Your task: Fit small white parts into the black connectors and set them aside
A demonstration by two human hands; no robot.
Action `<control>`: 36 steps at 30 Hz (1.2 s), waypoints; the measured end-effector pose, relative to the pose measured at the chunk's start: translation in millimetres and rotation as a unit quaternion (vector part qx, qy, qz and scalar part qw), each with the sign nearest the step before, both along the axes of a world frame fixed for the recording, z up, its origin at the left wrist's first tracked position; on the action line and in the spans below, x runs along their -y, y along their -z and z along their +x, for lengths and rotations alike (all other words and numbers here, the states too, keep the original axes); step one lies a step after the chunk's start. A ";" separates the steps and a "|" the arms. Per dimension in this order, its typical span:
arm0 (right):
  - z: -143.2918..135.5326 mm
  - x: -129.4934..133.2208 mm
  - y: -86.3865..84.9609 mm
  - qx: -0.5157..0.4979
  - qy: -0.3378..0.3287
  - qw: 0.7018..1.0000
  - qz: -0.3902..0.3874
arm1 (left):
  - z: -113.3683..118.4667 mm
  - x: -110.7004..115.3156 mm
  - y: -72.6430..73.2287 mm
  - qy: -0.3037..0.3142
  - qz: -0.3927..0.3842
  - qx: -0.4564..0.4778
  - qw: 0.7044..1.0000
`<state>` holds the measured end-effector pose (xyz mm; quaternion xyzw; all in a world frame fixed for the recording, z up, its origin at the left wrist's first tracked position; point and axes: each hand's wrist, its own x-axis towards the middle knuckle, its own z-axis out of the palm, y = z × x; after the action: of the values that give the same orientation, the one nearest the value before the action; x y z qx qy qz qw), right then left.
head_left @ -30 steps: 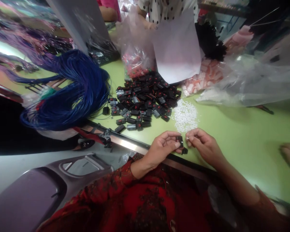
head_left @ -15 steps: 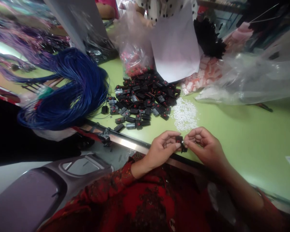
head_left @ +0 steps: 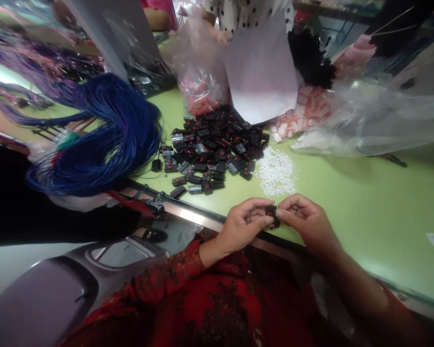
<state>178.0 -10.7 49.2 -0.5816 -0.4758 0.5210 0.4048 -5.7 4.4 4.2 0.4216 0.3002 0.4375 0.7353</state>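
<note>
My left hand (head_left: 243, 222) is closed on a black plastic connector housing (head_left: 271, 212) with a small red part on its face, held just above the table's front edge. From the right, my right hand (head_left: 304, 218) meets it, thumb and fingertips pinched together at the connector's side. Whatever sits between those right fingertips is hidden. Just beyond my hands lies a patch of tiny white pegs (head_left: 276, 171). A heap of similar black connectors (head_left: 217, 149), many with red parts, spreads behind and to the left.
A thick coil of blue wires (head_left: 130, 125) lies at the left. Behind the heap stand a clear bag of red pieces (head_left: 202, 86) and a white sheet or bag (head_left: 262, 72). Plastic bags (head_left: 376, 115) cover the back right of the green table (head_left: 365, 202). A chair (head_left: 47, 299) is at lower left.
The connector has turned a little and its red part shows more plainly. My right fingertips have closed in on its side, and the white bit seen there earlier is now hidden.
</note>
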 end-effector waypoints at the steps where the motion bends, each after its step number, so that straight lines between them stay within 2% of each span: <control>1: 1.3 1.1 0.1 0.003 -0.002 1.000 -0.007 | 0.3 -0.6 -0.2 0.003 -0.014 0.010 1.000; 6: 4.6 5.7 1.0 0.004 -0.004 1.000 -0.020 | 0.0 -3.3 -1.9 0.012 -0.040 0.017 0.999; 18: 6.0 7.5 -2.6 0.018 -0.001 0.999 -0.030 | 0.0 0.0 -2.1 0.028 -0.013 -0.013 0.999; 24: -0.8 10.7 -5.5 0.025 0.027 0.999 -0.006 | 3.5 5.8 0.7 -0.011 0.002 -0.040 0.999; 29: 7.5 10.9 -3.4 -0.001 -0.002 1.000 -0.010 | 3.4 1.3 -1.5 0.010 -0.014 -0.021 1.000; 33: 9.1 10.4 -1.8 0.002 -0.006 1.000 -0.006 | 3.5 0.6 2.7 0.019 -0.024 -0.010 0.999; 36: 7.0 12.0 -1.3 0.022 0.005 1.000 -0.005 | 5.3 4.1 8.2 0.008 -0.002 -0.034 0.999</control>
<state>185.0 -22.7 50.5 -0.5974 -0.4787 0.5087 0.3939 -0.4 0.3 -4.0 0.4375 0.3226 0.4168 0.7286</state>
